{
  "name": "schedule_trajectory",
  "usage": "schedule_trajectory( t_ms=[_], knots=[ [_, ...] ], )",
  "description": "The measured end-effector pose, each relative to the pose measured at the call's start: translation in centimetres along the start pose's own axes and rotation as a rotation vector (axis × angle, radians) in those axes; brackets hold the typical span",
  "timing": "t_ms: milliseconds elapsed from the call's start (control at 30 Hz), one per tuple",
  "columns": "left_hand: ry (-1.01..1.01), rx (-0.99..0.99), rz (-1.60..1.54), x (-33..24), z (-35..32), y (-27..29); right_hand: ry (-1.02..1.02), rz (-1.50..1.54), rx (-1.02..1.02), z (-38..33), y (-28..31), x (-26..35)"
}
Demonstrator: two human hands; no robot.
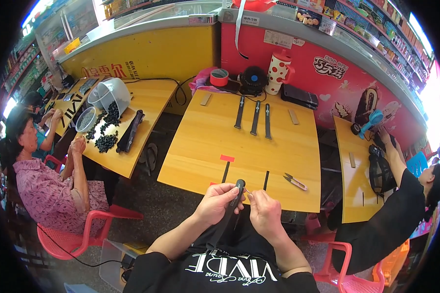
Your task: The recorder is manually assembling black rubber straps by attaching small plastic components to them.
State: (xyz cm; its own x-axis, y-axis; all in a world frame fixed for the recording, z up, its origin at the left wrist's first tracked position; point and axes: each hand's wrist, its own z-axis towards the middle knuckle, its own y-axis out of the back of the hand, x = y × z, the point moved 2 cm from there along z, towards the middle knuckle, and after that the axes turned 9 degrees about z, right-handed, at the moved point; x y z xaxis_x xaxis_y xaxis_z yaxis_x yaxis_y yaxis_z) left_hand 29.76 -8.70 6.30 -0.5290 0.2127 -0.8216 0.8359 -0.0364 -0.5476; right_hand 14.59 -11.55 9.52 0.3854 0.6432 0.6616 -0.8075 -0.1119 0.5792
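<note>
In front of my chest, at the table's near edge, my left hand [214,202] is closed around a black strap [240,184]. The strap's rounded end points up and its length hangs toward my lap. Close beside it my right hand [266,211] is closed in a pinch, with something thin and small at the fingertips that I cannot make out. Three similar black straps [255,118] lie side by side farther up the wooden table [195,141]. A pair of thread snips [296,182] rests to the right, near a thin black strip [266,180].
Red tape [227,158] marks the table near another black strip [226,172]. A black fan [253,79], a dotted tumbler [278,73] and a tape roll [219,77] stand at the back. At left, a person works by black pieces [106,142]; another person sits at right.
</note>
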Motion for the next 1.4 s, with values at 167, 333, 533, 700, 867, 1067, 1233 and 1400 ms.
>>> schedule_trajectory(
  t_ms=[167, 333, 533, 700, 867, 1067, 1233, 1400],
  knots=[
    [-0.004, -0.001, 0.000, 0.0, 0.0, 0.0, -0.001, 0.005, -0.003, 0.0, -0.1, -0.1],
    [-0.011, -0.018, 0.023, 0.3, 0.0, 0.3, 0.002, -0.001, 0.011, 0.1, -0.1, 0.0],
    [-0.051, -0.079, 0.124, 0.6, 0.0, 0.6, 0.036, -0.066, 0.110, 0.3, 0.4, 0.2],
    [-0.135, -0.124, 0.347, 0.4, -0.4, 0.4, 0.048, -0.011, 0.110, 0.1, 0.2, -0.3],
    [-0.213, -0.150, 0.475, 0.2, -0.3, -0.1, 0.071, -0.065, 0.055, 0.1, -0.1, -0.1],
    [-0.218, -0.113, 0.749, 0.1, -0.5, -0.2, 0.043, 0.220, 0.092, 0.2, 0.1, -1.6],
    [-0.257, -0.036, 0.828, -0.6, -1.1, -0.4, -0.322, 0.672, 0.348, -0.2, 0.6, -2.5],
    [-0.456, -0.011, 0.977, -1.7, -2.4, -1.5, -0.701, 1.310, 0.255, -2.2, 0.8, -1.3]
  ],
)
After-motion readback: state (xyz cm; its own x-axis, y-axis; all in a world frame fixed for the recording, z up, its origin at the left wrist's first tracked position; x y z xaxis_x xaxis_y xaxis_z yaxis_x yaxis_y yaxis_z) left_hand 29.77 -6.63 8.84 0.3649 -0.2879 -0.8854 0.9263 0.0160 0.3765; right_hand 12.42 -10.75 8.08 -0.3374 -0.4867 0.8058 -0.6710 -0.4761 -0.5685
